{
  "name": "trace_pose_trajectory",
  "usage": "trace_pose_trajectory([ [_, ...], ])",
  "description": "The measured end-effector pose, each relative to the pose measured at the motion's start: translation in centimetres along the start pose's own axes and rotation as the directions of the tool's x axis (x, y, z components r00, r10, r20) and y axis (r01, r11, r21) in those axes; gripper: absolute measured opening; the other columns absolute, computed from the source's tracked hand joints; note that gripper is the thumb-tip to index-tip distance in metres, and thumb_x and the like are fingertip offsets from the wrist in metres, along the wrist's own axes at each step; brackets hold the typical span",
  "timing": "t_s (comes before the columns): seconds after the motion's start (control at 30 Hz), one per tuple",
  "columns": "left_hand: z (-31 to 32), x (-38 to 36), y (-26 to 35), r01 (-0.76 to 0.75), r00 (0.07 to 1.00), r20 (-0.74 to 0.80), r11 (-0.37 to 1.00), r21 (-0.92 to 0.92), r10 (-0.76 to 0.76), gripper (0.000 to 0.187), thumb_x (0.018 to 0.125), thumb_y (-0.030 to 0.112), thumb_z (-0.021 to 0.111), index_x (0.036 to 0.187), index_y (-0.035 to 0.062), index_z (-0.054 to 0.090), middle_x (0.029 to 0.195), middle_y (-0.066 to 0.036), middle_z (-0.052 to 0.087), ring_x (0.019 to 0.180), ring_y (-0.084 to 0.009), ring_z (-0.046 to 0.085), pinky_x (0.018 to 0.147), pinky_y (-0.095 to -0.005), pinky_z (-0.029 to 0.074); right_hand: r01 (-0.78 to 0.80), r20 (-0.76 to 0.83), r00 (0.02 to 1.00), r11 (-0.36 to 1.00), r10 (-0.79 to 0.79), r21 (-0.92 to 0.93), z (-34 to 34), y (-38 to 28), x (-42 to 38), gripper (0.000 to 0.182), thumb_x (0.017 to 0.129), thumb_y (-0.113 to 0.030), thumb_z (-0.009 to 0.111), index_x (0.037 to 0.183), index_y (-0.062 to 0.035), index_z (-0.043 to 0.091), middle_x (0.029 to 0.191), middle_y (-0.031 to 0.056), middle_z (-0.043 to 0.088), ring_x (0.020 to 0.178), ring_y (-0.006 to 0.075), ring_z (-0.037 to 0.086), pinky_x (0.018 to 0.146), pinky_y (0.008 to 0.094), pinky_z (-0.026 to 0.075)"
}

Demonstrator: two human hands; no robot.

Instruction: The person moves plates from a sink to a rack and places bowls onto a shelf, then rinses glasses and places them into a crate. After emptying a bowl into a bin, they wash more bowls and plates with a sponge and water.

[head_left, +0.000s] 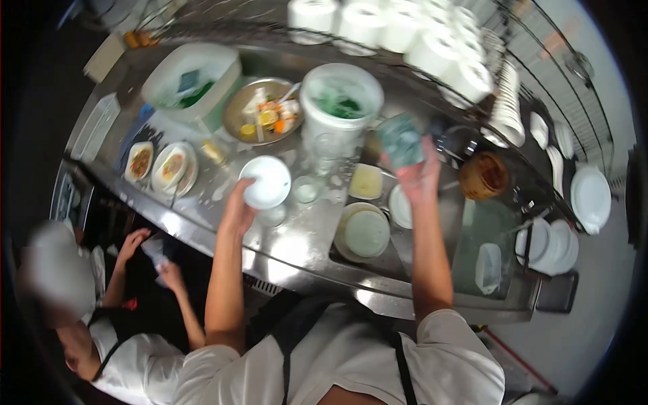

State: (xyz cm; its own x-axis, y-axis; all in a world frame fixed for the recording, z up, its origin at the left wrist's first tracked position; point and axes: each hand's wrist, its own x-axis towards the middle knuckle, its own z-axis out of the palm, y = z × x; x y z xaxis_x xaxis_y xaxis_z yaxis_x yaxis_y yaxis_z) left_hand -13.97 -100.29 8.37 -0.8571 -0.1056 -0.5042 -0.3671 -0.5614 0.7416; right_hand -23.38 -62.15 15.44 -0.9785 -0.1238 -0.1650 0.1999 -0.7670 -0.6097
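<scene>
My left hand grips a small white bowl by its near left side, thumb over the rim. The bowl is above the steel counter, close to several drinking glasses. Over the sink's left edge, my right hand is closed on a grey-green scouring pad, blurred by motion. Just beyond both hands stands a white bucket with green, sudsy contents. Below my right hand, stacked bowls and a square yellowish dish sit in the sink.
A steel bowl of food scraps and a translucent tub stand at the back left. Dirty plates lie left. Right, a brown pot stands by a water-filled basin. A co-worker's hands hold something pale.
</scene>
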Motion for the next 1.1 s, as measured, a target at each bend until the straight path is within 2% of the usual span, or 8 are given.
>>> trace_pose_trajectory([
  [0.17,10.6,-5.2,-3.9,0.194,0.955,0.251,0.974,-0.114,-0.161,0.065,0.097,0.054,0.054,0.139,0.0045,0.050,0.133,-0.016,0.062,0.121,-0.0284,0.062,0.096,-0.0514,0.054,0.235,0.120,0.972,0.859,-0.202,-0.456,-3.1,3.1,-7.8,0.046,0.093,-0.025,0.062,0.135,-0.0076,0.058,0.141,0.0137,0.055,0.129,0.0298,0.054,0.106,0.0487,0.045],
  [0.23,13.5,-5.7,-7.4,0.253,0.930,0.300,0.962,-0.102,-0.213,0.067,0.097,0.060,0.053,0.139,0.0074,0.051,0.131,-0.014,0.063,0.119,-0.0278,0.063,0.093,-0.0514,0.055,0.529,0.477,0.848,0.331,-0.230,-0.781,-2.1,2.7,-9.9,0.042,0.090,-0.020,0.062,0.131,-0.0073,0.063,0.143,0.0149,0.052,0.131,0.0319,0.051,0.107,0.0471,0.043],
  [0.33,16.8,-4.3,-12.5,0.346,0.891,0.351,0.931,-0.115,-0.288,0.060,0.098,0.058,0.051,0.135,0.0100,0.054,0.125,-0.011,0.065,0.115,-0.0255,0.064,0.092,-0.0463,0.056,0.666,0.671,0.730,-0.352,0.128,-0.658,-1.9,1.8,-11.4,0.039,0.085,-0.014,0.064,0.123,-0.0065,0.068,0.143,0.0178,0.050,0.129,0.0356,0.050,0.105,0.0479,0.044],
  [0.5,19.1,-0.1,-21.3,0.022,0.976,0.212,0.994,0.109,-0.045,0.055,0.102,0.052,0.048,0.137,0.0103,0.052,0.126,-0.010,0.064,0.114,-0.0256,0.065,0.087,-0.0439,0.059,0.469,0.491,0.862,-0.561,0.124,-0.682,-9.3,2.7,-11.3,0.022,0.082,-0.010,0.066,0.101,-0.0054,0.075,0.112,0.0127,0.061,0.113,0.0348,0.056,0.096,0.0478,0.048],
  [0.73,21.6,0.0,-20.6,0.500,0.667,0.511,0.834,0.234,-0.543,0.067,0.100,0.062,0.044,0.144,0.0109,0.046,0.136,-0.013,0.060,0.121,-0.0291,0.063,0.092,-0.0526,0.058,0.662,0.653,0.746,-0.245,0.127,-0.708,-12.8,0.6,-9.7,0.020,0.078,-0.002,0.067,0.097,-0.0042,0.069,0.108,0.0089,0.064,0.099,0.0304,0.062,0.084,0.0395,0.054],
  [0.83,21.4,0.8,-20.7,0.405,0.728,0.474,0.868,0.287,-0.496,0.066,0.100,0.061,0.047,0.143,0.0109,0.048,0.132,-0.012,0.061,0.116,-0.0277,0.065,0.089,-0.0482,0.059,0.580,0.594,0.783,-0.566,0.186,-0.587,-13.0,0.7,-9.7,0.025,0.078,-0.011,0.070,0.102,-0.0046,0.068,0.108,0.0135,0.068,0.101,0.0335,0.066,0.084,0.0417,0.055],
  [0.93,22.9,0.2,-21.7,0.081,0.956,0.244,0.943,0.322,-0.165,0.063,0.100,0.060,0.048,0.140,0.0114,0.050,0.127,-0.009,0.063,0.109,-0.0249,0.066,0.083,-0.0426,0.058,0.002,-0.003,1.000,-0.494,0.009,-0.870,-9.6,2.5,-9.9,0.031,0.077,-0.022,0.071,0.103,-0.0046,0.070,0.102,0.0194,0.072,0.100,0.0370,0.069,0.084,0.0459,0.055],
  [1.1,23.3,-1.9,-22.1,0.150,0.976,0.130,0.972,0.180,-0.174,0.062,0.100,0.061,0.047,0.141,0.0147,0.050,0.129,-0.007,0.061,0.116,-0.0224,0.062,0.086,-0.0386,0.055,-0.002,0.020,0.999,-0.456,-0.043,-0.890,-12.1,3.8,-8.5,0.034,0.076,-0.023,0.070,0.103,-0.0029,0.071,0.099,0.0225,0.071,0.093,0.0409,0.069,0.083,0.0494,0.054],
])
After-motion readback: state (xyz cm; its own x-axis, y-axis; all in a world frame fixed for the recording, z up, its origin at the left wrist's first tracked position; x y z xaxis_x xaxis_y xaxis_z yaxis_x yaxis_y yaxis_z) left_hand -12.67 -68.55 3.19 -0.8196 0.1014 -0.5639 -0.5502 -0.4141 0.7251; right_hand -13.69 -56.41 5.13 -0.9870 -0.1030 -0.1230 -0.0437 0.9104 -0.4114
